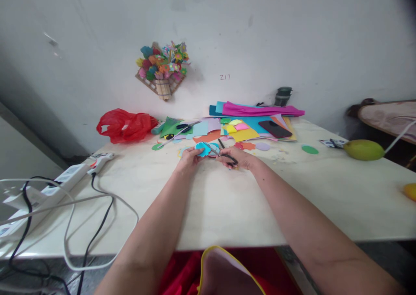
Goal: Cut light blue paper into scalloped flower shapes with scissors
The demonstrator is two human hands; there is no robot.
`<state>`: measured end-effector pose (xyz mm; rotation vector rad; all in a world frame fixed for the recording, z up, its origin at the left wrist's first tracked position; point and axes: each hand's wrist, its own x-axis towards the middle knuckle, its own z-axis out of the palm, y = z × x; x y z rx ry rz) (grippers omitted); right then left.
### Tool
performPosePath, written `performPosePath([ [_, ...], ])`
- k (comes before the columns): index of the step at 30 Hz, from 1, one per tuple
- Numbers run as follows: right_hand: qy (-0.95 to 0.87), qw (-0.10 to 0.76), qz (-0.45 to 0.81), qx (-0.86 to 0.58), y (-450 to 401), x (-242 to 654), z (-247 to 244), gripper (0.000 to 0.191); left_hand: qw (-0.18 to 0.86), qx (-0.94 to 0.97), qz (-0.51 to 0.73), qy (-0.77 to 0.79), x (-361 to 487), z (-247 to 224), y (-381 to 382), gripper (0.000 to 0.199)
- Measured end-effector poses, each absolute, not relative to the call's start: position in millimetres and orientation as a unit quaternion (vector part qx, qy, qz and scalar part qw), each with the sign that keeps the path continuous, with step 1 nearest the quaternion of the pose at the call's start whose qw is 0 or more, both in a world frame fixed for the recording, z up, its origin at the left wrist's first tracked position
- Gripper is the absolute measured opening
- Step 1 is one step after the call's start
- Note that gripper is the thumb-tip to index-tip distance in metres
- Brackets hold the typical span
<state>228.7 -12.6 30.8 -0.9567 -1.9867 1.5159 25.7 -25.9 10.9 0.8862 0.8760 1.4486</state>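
Note:
Between the fingers of my left hand (190, 158) is a blue paper flower (203, 149) with a scalloped edge. My right hand (238, 157) grips scissors (231, 158) with dark handles, and their blades point left to the flower's edge. Whether the blades touch the paper is too small to tell. Just behind my hands lie cut paper shapes: an orange flower (249, 146), a lilac oval (262, 146) and other blue pieces partly hidden by my fingers. A green oval (310, 149) rests farther right.
Coloured paper sheets (247, 134) are spread at the back, with a phone (275, 129) on them. A red plastic bag (126, 125) and a second pair of scissors (183, 127) sit back left. Cables and a power strip (66, 183) occupy the left side. A green mango-like fruit (364, 150) lies right.

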Motion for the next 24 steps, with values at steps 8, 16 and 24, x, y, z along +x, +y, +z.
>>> performPosePath([
  [8, -0.724, 0.232, 0.55, -0.346, -11.5, 228.9, 30.2, 0.023, 0.577, 0.368, 0.629, 0.368, 27.3, 13.6, -29.1, 0.02],
  [16, -0.724, 0.231, 0.549, -0.349, -13.2, 228.4, 32.5, 0.025, 0.581, 0.366, 0.63, 0.363, 27.6, 13.2, -28.2, 0.02],
  [24, -0.725, 0.241, 0.546, -0.344, -10.7, 228.3, 28.8, 0.028, 0.575, 0.368, 0.637, 0.358, 28.4, 13.0, -28.9, 0.018],
])
